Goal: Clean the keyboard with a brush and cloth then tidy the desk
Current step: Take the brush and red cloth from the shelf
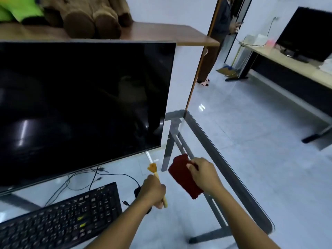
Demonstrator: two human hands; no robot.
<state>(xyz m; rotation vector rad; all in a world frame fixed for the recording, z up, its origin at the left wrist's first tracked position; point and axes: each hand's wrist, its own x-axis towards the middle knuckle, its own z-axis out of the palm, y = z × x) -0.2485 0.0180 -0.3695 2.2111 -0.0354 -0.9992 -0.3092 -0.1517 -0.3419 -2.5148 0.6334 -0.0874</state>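
Note:
A black keyboard [61, 220] lies at the lower left of the glass desk [221, 159]. My left hand [152, 191] is closed around a small brush [154, 170] with a pale handle and orange bristles pointing up, just right of the keyboard. My right hand [204, 175] grips a dark red cloth [181, 177] held above the desk's right part. A black mouse [137, 191] sits mostly hidden behind my left hand.
A large dark monitor [80, 105] stands behind the keyboard, with cables [75, 180] under it. A wooden shelf [161, 33] above holds a brown plush toy [89, 15]. A person [215, 42] stands by the doorway. Another desk with a monitor [309, 33] is at far right.

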